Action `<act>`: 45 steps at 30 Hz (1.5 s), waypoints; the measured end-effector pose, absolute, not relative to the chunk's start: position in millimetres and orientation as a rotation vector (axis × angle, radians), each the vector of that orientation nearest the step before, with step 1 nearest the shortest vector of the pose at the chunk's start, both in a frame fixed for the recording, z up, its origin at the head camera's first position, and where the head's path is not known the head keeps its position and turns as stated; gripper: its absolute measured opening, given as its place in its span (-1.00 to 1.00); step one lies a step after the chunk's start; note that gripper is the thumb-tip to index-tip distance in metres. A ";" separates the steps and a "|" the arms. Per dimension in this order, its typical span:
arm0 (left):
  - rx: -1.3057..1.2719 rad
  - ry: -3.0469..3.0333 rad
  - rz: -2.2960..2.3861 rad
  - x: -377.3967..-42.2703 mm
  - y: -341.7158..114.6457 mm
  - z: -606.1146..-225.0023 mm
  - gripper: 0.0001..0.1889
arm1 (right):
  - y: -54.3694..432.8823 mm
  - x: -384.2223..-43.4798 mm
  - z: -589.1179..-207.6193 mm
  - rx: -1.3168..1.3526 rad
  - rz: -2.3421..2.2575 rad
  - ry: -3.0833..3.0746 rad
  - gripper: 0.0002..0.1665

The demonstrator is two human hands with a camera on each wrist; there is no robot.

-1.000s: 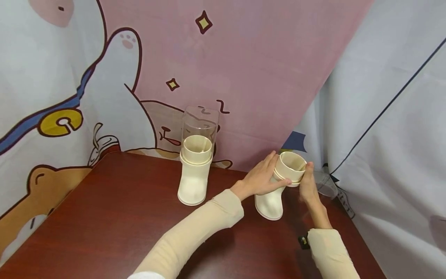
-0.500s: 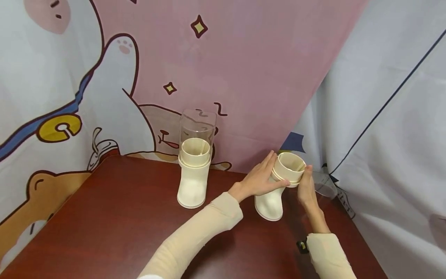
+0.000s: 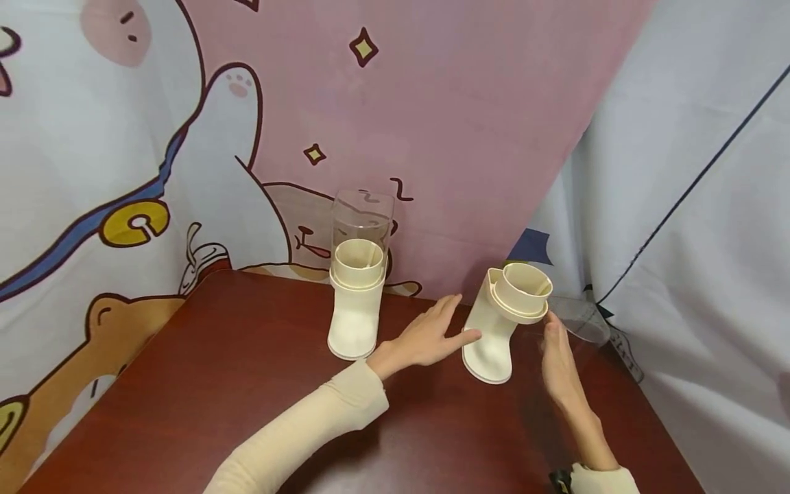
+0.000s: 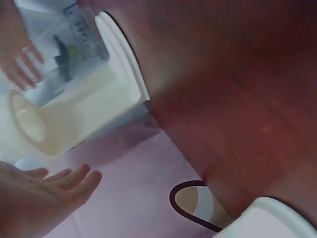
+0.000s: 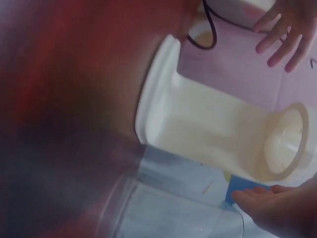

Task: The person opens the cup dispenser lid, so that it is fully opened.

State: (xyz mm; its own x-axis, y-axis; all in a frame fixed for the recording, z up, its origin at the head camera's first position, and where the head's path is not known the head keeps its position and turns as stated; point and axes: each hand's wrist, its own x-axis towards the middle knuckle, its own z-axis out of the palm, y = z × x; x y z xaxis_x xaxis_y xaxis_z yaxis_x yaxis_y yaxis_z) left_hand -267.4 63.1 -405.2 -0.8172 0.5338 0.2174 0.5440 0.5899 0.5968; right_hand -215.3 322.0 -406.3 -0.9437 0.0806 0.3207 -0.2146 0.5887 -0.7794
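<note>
A cream plastic dispenser base (image 3: 487, 350) with a round open collar on top stands upright on the right of the table. My left hand (image 3: 426, 339) is just left of it, fingers extended and apart from it; a gap shows in the left wrist view. On the other side my right hand (image 3: 560, 360) is held with straight fingers close by the collar; whether the fingertips touch it, I cannot tell. In the right wrist view the base (image 5: 213, 124) stands between both hands, neither of which grips anything.
Farther left stands a similar cream dispenser base (image 3: 354, 319) with a clear plastic tank (image 3: 364, 213) rising behind its collar. Another clear container (image 3: 583, 321) is behind my right hand, by the white curtain (image 3: 697, 274). A printed pink cloth (image 3: 463, 137) backs the dark red table (image 3: 259, 384).
My left hand has let go of the right-hand base's collar and moved left and down. The right hand has slid down slightly. The base stays standing.
</note>
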 end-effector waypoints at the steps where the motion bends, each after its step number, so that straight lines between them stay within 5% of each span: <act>1: -0.943 -2.793 -1.082 -262.0 56.9 -406.3 -0.04 | 320.7 -211.7 -408.6 0.115 1.292 -2.516 -0.28; 21: -0.644 -2.643 -1.621 -186.1 -82.2 -417.4 -0.34 | 260.8 -187.4 -421.6 0.363 1.416 -2.550 -0.28; 33: -0.352 -2.461 -1.846 -183.9 -125.3 -422.5 -0.30 | 201.6 -200.5 -420.3 0.550 1.650 -2.429 -0.24; 45: -0.336 -2.266 -1.941 -220.8 -132.7 -396.7 -0.16 | 143.5 -230.0 -399.9 0.571 1.716 -2.394 -0.17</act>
State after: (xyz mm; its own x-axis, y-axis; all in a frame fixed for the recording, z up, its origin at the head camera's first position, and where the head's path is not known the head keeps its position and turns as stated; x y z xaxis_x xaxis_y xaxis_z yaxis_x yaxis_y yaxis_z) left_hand -220.8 -132.7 -396.7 -0.9654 0.0785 0.2488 0.2579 0.1434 0.9555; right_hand -230.0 143.5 -399.9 -0.9179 -0.2217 0.3291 -0.3829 0.2769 -0.8813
